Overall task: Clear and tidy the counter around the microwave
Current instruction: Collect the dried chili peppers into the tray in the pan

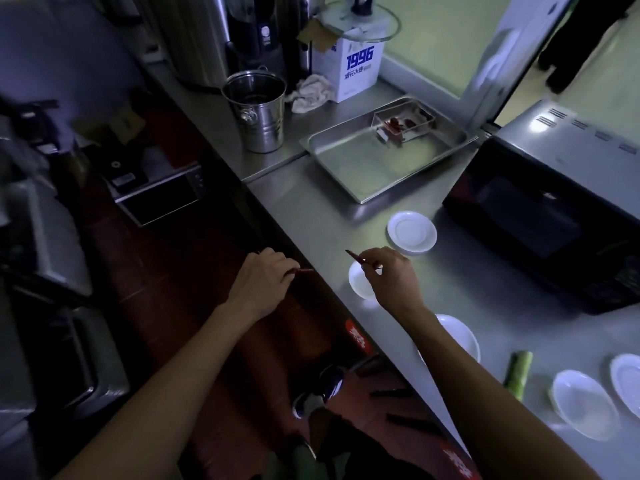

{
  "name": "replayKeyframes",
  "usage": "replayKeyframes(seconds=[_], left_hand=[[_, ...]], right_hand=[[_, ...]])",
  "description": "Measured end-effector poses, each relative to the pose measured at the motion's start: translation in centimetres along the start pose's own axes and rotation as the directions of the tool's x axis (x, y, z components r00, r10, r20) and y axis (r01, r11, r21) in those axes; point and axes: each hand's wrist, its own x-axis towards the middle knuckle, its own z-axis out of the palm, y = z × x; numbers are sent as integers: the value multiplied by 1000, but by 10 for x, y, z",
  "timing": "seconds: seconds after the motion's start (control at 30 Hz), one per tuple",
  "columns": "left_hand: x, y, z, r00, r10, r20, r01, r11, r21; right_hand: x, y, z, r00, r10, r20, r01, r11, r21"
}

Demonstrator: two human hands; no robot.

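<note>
- we look down along a steel counter [311, 202] that runs from the lower right up toward the back left, with a dark red floor [166, 271] to its left.
- our left hand [263, 282] hangs over the floor just beside the counter edge, fingers curled around a thin red strip [302, 270] that pokes out to the right.
- our right hand [391, 275] hovers above the counter, pinching a second small red piece [355, 256] between thumb and fingertips; we cannot tell what either piece is.
- under the right hand sits a small white dish [358, 284], partly hidden by the fingers.
- a white saucer [412, 232] lies just beyond it, near the front corner of the black microwave [540, 216], which stands on the right.
- a white bowl [460, 336] shows behind our right forearm, and two more white dishes [581, 403] sit at the lower right beside a green vegetable stalk [517, 375].
- further back, a shallow steel tray [363, 164] holds a clear box [403, 124] with red bits inside.
- behind the tray stand a steel bucket [259, 112], a crumpled cloth [311, 91] and a white carton [356, 71] topped with a glass lid [363, 24].
</note>
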Motion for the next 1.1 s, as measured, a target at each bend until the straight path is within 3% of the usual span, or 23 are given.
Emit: replayKeyframes(seconds=[0.5, 0.7, 1.1], left_hand=[[223, -10, 19, 976, 199, 93, -198, 980, -20], [290, -3, 38, 938, 317, 138, -321, 947, 4], [434, -10, 85, 813, 547, 200, -530, 837, -133]], right_hand=[[159, 55, -11, 988, 131, -87, -127, 990, 53], [185, 83, -26, 968, 190, -167, -180, 981, 72], [267, 119, -25, 933, 278, -228, -277, 960, 35]])
